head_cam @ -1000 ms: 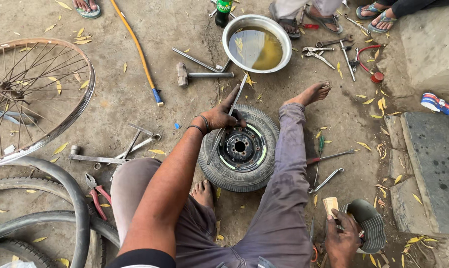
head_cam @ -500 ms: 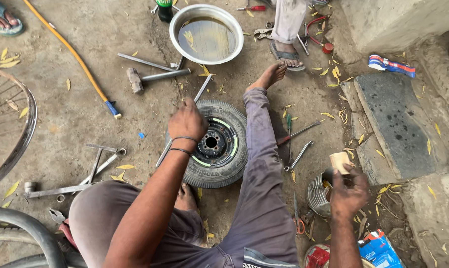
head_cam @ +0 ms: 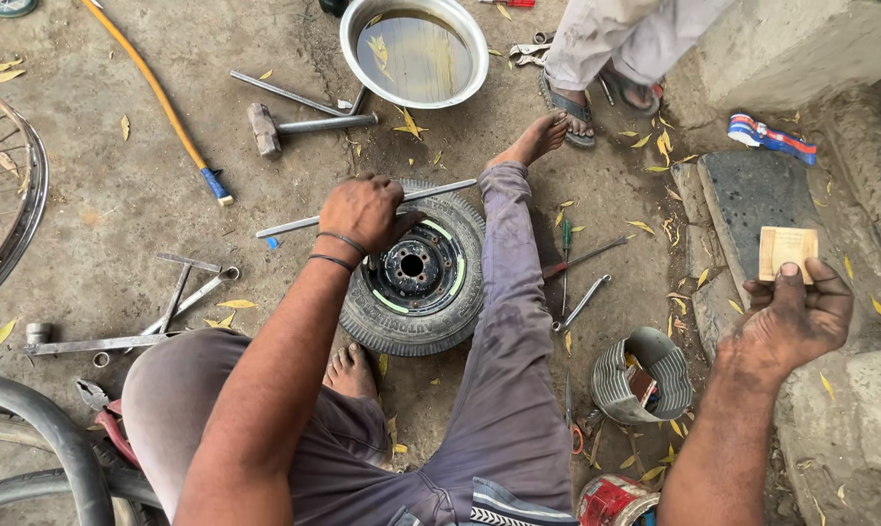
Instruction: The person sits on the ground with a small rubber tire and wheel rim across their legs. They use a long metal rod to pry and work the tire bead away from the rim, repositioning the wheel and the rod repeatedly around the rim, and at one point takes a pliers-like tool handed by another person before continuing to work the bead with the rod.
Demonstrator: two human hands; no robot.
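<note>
Overhead, from the single head view, a small wheel (head_cam: 413,268) with a black tyre and dark steel hub is seen lying flat on the concrete ground (head_cam: 119,224), between the seated person's legs. The left hand (head_cam: 362,212) is closed around a long steel tyre lever (head_cam: 294,225), gripped near its middle at the wheel's upper-left edge. The lever's long axis runs almost level across the top of the tyre, rising slightly to the right, with one end well out over the ground to the left and the other past the tyre's upper right. The wheel hub lies just below and to the right of that grip, so the left hand is by far the nearer one.

The right hand (head_cam: 791,317) is raised well apart to the right, with a small tan rectangular block (head_cam: 787,251) pinched at the fingertips. A crumpled metal can (head_cam: 643,376) is noted below it, and a hammer (head_cam: 304,125) and a steel basin (head_cam: 413,51) of liquid beyond the wheel.
</note>
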